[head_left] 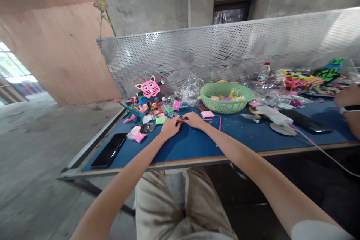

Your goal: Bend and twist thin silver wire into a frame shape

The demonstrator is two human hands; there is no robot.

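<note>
My left hand [170, 127] and my right hand [193, 120] meet over the blue tabletop [182, 148], their fingertips pinched together. A small dark bit shows at the left fingertips, too small to name; what the right fingers pinch is hidden. Just left of my left hand lies a light green clay packet [161, 120], with a black packet [148, 127] and a bright pink packet [139, 137] farther left. Beyond my right hand are a pale pink packet [207, 114] and a thin pink stick [220, 123].
A green plastic basket [227, 107] with colourful pieces stands behind my right hand. A pink cat-face figure [150, 88] rises at the back left. One black phone [109, 150] lies near the left edge, another phone [306, 120] at right, near another person's arm [348, 101].
</note>
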